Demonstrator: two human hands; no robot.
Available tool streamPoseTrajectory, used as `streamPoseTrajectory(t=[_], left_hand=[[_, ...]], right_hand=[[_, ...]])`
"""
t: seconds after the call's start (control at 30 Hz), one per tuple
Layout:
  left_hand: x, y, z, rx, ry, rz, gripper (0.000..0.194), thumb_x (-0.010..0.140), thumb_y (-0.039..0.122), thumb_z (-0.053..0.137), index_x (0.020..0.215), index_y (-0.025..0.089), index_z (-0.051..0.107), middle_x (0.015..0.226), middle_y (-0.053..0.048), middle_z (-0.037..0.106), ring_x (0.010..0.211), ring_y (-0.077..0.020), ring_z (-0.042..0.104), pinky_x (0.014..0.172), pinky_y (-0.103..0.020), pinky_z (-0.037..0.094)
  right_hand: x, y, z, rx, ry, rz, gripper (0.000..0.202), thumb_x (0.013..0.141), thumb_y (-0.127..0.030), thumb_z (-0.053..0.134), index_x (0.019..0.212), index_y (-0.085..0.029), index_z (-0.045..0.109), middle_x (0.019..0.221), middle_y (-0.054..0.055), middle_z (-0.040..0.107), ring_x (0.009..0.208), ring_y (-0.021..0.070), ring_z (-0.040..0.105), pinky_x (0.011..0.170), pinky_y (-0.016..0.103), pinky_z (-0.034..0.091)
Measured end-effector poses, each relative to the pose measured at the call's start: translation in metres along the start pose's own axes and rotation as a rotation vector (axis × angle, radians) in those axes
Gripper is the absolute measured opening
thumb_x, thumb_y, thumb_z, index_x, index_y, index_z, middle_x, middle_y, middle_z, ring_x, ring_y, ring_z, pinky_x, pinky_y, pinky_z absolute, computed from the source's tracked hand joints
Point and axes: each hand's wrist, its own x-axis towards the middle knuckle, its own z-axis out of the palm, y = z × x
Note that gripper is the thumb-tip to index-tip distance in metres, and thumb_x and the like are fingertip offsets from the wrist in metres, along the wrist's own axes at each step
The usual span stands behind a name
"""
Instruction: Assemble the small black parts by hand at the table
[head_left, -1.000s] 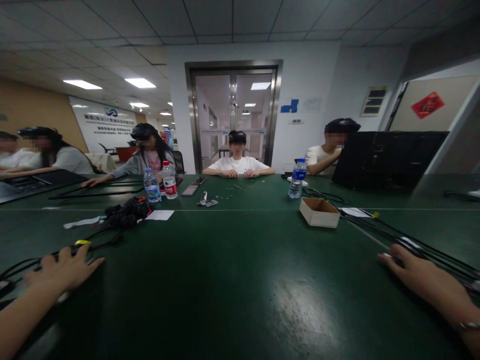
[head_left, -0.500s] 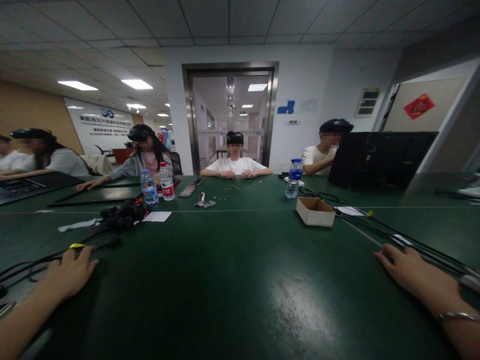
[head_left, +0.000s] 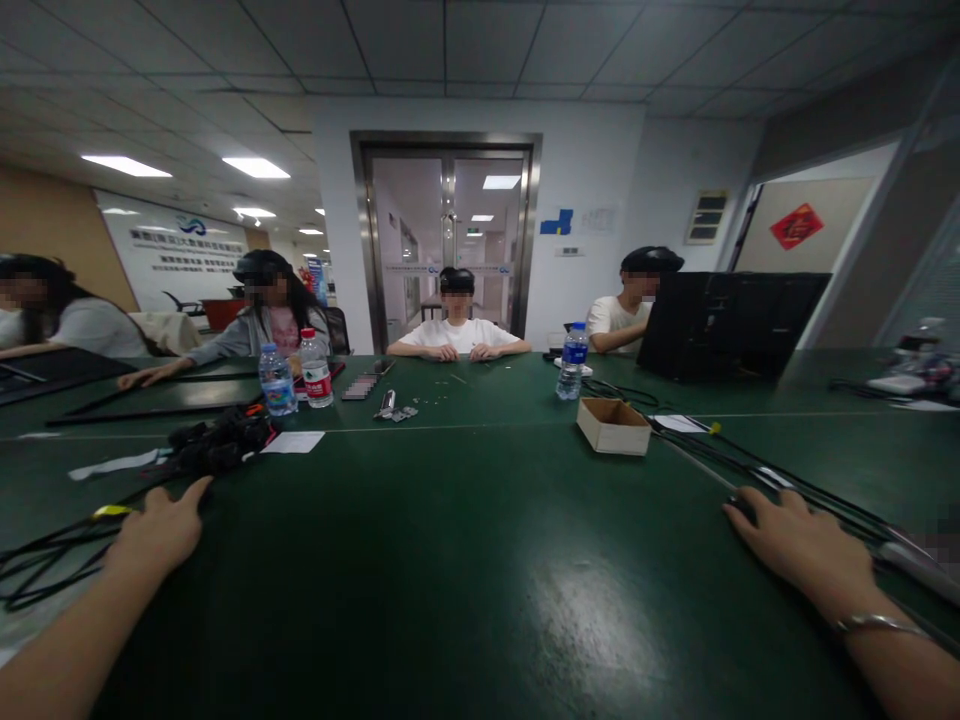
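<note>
Fingers (head_left: pixel 156 501) partly hidden, grip unclear, left hand (head_left: pixel 159 532) beside black cables (head_left: pixel 46 541), right hand (head_left: pixel 806 550) palm-down, arms apart

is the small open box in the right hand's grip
No, the small open box stands on the green table, apart from the right hand.

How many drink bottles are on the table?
3. A blue-capped bottle and a red-capped bottle stand side by side left of centre; a second blue-capped bottle stands beyond the open box. A clear shape far right is too blurred to tell.
</note>
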Motion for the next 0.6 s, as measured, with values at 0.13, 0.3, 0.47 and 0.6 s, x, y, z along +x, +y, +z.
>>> streamPoseTrajectory(t=[0.13,0.3,0.47,0.6], left_hand=[[0.005,0.001,0.003,0.069,-0.065,0.041,0.053,0.087,0.026,0.022,0.134,0.019,0.046,0.117,-0.021,0.049,0.098,-0.0381,0.056,0.079,-0.041,0.041],[0.002,0.017,0.012,0.029,-0.051,0.174,0.048,0.088,0.026,0.021,0.127,0.017,0.048,0.108,-0.017,0.052,0.093,-0.0345,0.058,0.08,-0.041,0.042],[-0.013,0.057,0.021,-0.092,-0.055,0.429,0.043,0.089,0.027,0.021,0.118,0.015,0.05,0.106,-0.015,0.051,0.089,-0.0267,0.059,0.082,-0.039,0.044],[-0.034,0.101,0.022,-0.183,-0.067,0.567,0.036,0.09,0.027,0.028,0.116,0.02,0.051,0.107,-0.011,0.051,0.091,-0.0224,0.057,0.083,-0.035,0.044]], right_hand=[[-0.003,-0.006,-0.003,-0.043,0.031,0.04,0.058,0.088,-0.055,0.029,0.123,-0.018,0.056,0.122,0.025,0.051,0.107,0.0431,0.051,0.076,0.047,0.04],[-0.009,-0.018,-0.009,-0.088,0.164,0.012,0.064,0.088,-0.057,0.028,0.135,-0.017,0.046,0.127,0.026,0.047,0.11,0.0441,0.047,0.08,0.051,0.036],[-0.024,-0.047,-0.017,-0.145,0.336,-0.152,0.06,0.089,-0.05,0.034,0.138,-0.015,0.043,0.121,0.024,0.049,0.107,0.0418,0.046,0.082,0.051,0.036],[-0.026,-0.072,-0.003,-0.174,0.455,-0.374,0.055,0.089,-0.048,0.037,0.133,-0.017,0.049,0.123,0.021,0.048,0.112,0.0397,0.042,0.087,0.052,0.036]])
